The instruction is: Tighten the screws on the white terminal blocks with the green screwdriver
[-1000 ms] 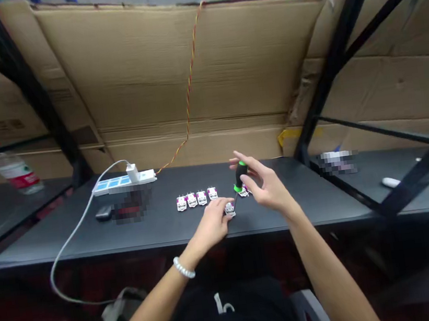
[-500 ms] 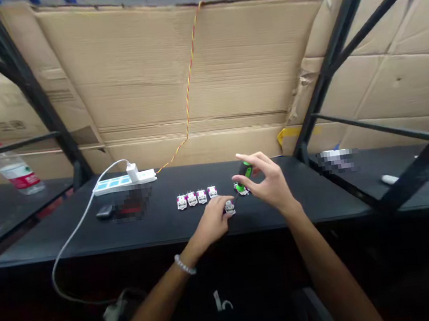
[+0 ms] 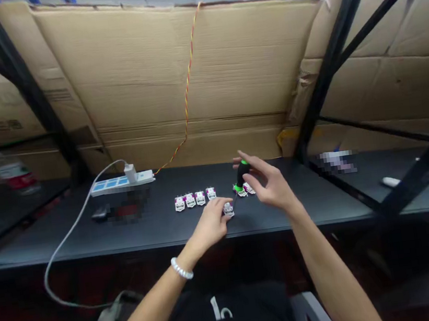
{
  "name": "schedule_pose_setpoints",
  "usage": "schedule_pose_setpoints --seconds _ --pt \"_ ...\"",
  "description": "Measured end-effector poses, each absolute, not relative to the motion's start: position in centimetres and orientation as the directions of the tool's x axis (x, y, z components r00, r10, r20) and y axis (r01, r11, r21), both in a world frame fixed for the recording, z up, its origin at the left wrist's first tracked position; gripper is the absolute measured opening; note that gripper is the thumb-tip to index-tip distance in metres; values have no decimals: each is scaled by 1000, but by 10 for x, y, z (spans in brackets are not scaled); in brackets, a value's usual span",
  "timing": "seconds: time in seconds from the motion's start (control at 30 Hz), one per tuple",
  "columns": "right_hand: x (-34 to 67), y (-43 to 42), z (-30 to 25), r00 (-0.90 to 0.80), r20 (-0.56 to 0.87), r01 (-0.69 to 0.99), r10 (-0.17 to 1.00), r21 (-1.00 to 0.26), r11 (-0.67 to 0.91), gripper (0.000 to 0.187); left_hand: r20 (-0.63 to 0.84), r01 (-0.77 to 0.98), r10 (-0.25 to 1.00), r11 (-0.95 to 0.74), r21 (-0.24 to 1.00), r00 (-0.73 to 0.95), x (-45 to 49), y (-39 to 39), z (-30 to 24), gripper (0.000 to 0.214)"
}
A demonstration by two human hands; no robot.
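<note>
Since the earlier view, the screwdriver (image 3: 242,174) has shifted left toward the white module (image 3: 228,210). The right hand (image 3: 269,188) pinches its black-and-green handle between thumb and fingertips, aiming the shaft at the module. The left hand's fingers (image 3: 216,208), pressed together, steady the module on the black bench top (image 3: 307,206).

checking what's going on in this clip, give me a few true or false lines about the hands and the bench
1. The right hand grips a black-and-green screwdriver. True.
2. The left hand has its fingers on a small white module. True.
3. The bead bracelet is on the right wrist. False: the bead bracelet is on the left wrist.
4. The power strip lies to the right of the hands on the black bench. False: the power strip lies to their left.
5. A row of four white modules lies left of the screwdriver. True.
</note>
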State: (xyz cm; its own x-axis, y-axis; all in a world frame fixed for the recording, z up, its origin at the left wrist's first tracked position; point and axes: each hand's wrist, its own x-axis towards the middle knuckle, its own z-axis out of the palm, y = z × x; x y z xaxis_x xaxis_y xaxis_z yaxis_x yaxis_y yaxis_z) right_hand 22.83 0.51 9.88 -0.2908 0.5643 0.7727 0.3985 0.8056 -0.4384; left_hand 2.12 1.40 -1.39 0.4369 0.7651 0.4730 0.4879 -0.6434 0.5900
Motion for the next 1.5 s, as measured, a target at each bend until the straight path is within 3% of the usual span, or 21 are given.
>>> schedule_pose_setpoints --seconds 0.17,0.3,0.47,0.63,0.83,1.0,1.2,1.37,1.5 --pt "223 7 100 -199 824 532 531 -364 765 46 492 483 754 -656 579 434 22 15 -16 46" --pt "221 8 102 -325 758 393 566 -436 809 56 483 489 761 -648 584 432 22 15 -16 43" --pt "220 9 103 -195 816 586 544 -348 731 49 494 477 754 -657 584 433 23 13 -14 44" --pt "222 11 102 -350 716 366 604 -489 792 57 486 493 761 -649 579 430 24 13 -13 43" --pt "222 13 102 -180 797 567 576 -395 723 51 482 490 761 -649 582 434 23 13 -13 42" --pt "228 13 101 -343 731 390 589 -460 798 58 477 499 764 -645 578 435 23 13 -13 41" --pt "230 13 105 -197 800 554 567 -386 738 44 481 490 763 -646 586 431 23 14 -15 43" --pt "231 11 105 -344 711 387 613 -487 783 51 476 504 768 -640 579 429 24 14 -13 41" --pt "227 14 105 -248 758 462 603 -454 762 38 462 513 776 -631 583 429 25 13 -13 43"
